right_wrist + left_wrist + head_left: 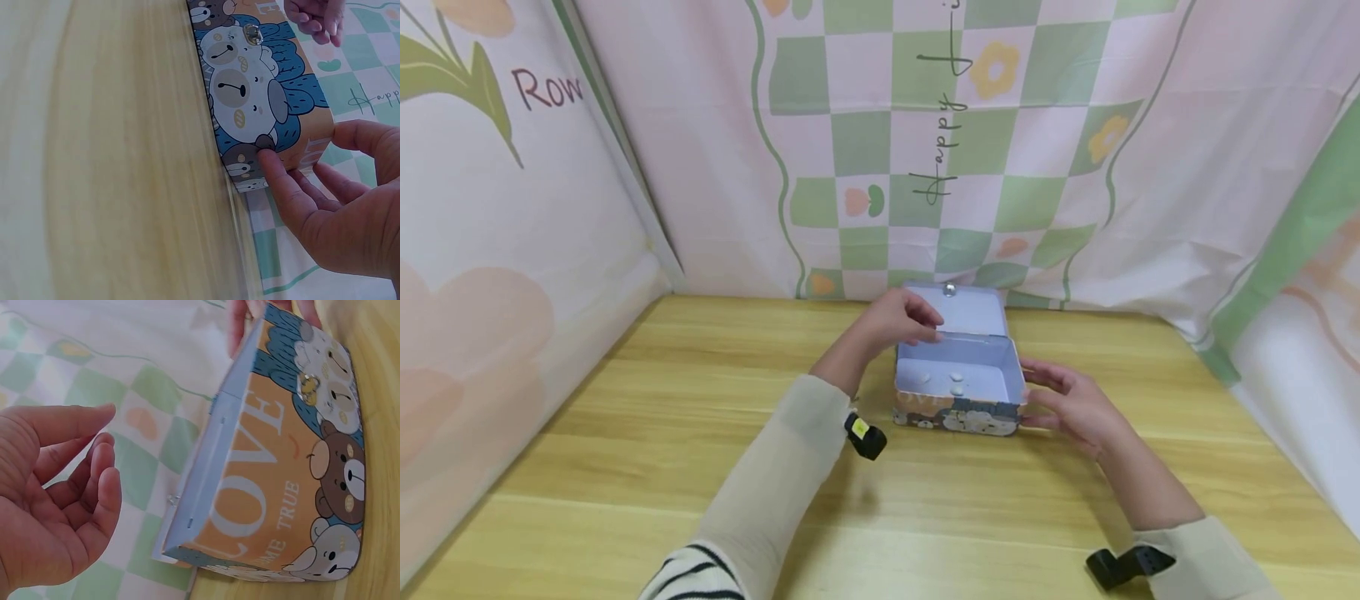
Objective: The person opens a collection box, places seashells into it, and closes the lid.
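Observation:
A tin box [958,417] printed with cartoon bears and lettering stands on the table, its lid [973,310] swung back. Inside, a few small pale spots or pieces [957,377] show on the floor; their kind is unclear. Above the box's left rear part hovers my left hand [901,318], fingers loosely bent with nothing visible between them. The left wrist view shows this left hand [69,494] apart from the box. At the right end, my right hand [1075,406] touches the tin with spread fingers. In the right wrist view, its fingertips [267,157] rest on the box near a corner.
The wooden table [700,400] extends around the tin. A checked, flower-printed cloth [917,150] hangs behind, with printed cloth on the left [482,250] and right too. Black wrist cameras sit at the left cuff [867,437] and the right cuff [1123,568].

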`<state>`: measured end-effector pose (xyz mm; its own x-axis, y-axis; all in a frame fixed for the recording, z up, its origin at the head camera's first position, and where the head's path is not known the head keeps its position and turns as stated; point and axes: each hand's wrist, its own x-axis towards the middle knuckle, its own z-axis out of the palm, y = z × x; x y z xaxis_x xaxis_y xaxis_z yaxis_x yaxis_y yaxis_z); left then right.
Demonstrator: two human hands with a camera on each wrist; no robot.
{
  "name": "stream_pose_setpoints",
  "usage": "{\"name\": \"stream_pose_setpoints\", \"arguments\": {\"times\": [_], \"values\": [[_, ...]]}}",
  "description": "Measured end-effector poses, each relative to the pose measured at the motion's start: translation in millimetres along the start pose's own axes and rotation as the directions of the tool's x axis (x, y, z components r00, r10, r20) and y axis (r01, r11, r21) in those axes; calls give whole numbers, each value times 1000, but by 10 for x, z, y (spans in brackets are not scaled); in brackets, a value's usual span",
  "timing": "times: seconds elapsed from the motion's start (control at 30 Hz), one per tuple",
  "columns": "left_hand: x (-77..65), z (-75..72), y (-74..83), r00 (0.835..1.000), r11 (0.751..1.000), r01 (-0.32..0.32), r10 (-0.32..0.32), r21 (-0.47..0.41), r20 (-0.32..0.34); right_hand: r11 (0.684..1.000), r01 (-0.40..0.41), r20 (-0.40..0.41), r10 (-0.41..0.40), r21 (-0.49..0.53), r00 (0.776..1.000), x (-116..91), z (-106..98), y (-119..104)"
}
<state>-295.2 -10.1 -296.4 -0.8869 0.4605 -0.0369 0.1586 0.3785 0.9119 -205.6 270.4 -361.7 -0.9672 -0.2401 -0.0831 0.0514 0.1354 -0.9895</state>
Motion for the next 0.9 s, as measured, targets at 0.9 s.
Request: {"name": "stream_pose_setpoints", "arguments": {"times": [0.9], "values": [[-564, -336, -467, 978, 984, -97, 66, -151, -199, 1000, 6, -8, -6, 1, 1000, 1, 6, 20]]}}
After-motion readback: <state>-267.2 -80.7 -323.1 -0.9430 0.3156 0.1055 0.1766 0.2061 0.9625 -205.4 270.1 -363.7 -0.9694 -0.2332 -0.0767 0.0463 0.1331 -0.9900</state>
